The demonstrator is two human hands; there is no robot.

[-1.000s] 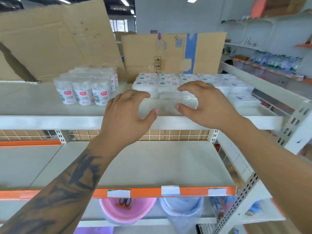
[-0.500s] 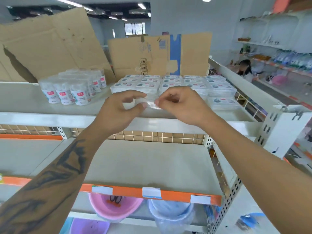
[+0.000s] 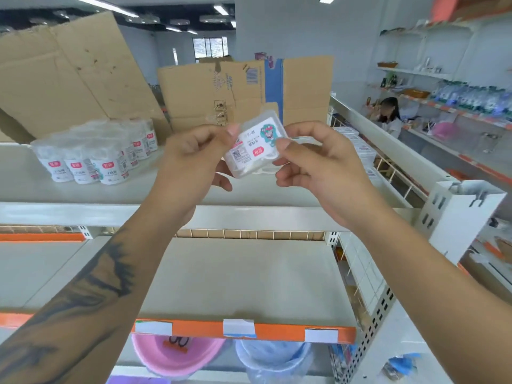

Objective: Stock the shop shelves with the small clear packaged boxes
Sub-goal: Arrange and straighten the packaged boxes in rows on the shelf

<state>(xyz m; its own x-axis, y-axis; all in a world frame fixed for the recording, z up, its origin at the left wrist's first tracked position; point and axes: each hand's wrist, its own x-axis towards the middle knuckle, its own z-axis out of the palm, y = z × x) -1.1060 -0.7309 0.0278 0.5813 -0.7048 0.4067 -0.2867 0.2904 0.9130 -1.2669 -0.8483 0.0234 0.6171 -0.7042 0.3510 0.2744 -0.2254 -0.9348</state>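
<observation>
Standing on the top shelf (image 3: 83, 195): wrapped white bottles (image 3: 91, 153) at left, cardboard sheets (image 3: 221, 92) behind, stacked boxes (image 3: 357, 146) at right, partly hidden by the right hand (image 3: 318, 162). Held up between both hands above that shelf: small clear box (image 3: 255, 146), tilted, teal-and-red label showing. Left hand (image 3: 191, 159) and right pinching opposite edges.

Top shelf layout
Both hands hold one small box (image 3: 253, 147) above the top shelf (image 3: 83, 189); round tubs (image 3: 94, 153) stand left, stacked boxes (image 3: 357, 145) right, cardboard (image 3: 243, 92) behind.
</observation>
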